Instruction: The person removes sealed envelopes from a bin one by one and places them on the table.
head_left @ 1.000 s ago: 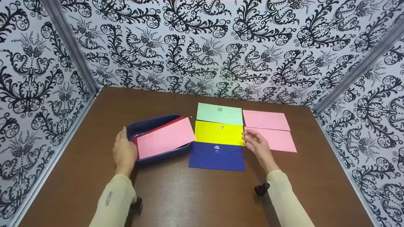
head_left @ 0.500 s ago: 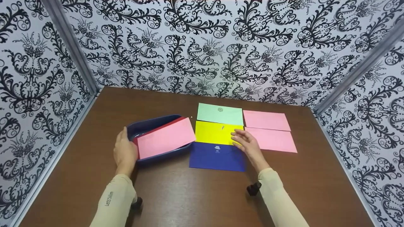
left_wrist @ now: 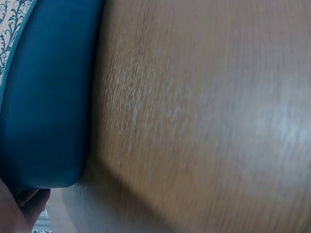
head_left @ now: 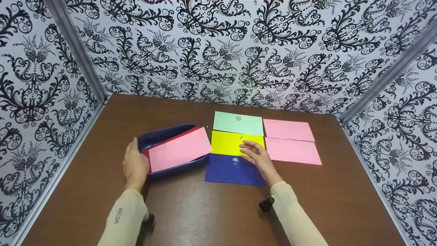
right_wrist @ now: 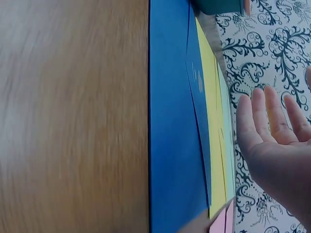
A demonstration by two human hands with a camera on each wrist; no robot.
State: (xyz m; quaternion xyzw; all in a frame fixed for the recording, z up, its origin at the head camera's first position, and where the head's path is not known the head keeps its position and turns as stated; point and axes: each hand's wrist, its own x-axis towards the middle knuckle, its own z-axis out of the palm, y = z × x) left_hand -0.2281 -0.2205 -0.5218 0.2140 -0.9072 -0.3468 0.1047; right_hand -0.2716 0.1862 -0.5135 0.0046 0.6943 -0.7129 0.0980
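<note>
My left hand (head_left: 135, 164) rests against the left side of a dark blue tray (head_left: 160, 135), fingers straight along its wall; the tray's outer wall (left_wrist: 46, 97) fills the left wrist view. A pink envelope (head_left: 179, 148) lies slanted in the tray over a red one (head_left: 170, 137). My right hand (head_left: 255, 154) hovers open, fingers spread, over the right part of a yellow envelope (head_left: 227, 142) and the blue envelope (head_left: 228, 169) below it. In the right wrist view the open right hand (right_wrist: 272, 141) floats above the blue envelope (right_wrist: 170, 126) and yellow envelope (right_wrist: 214, 126).
A mint green envelope (head_left: 238, 123) lies above the yellow one. Two pink envelopes (head_left: 288, 130) (head_left: 293, 151) lie to the right. All sit on a brown wooden table (head_left: 205, 212) enclosed by black-and-white patterned walls (head_left: 218, 51).
My right hand has moved left, from the edge of the lower pink envelope to above the yellow and blue envelopes. The left hand and tray have stayed put.
</note>
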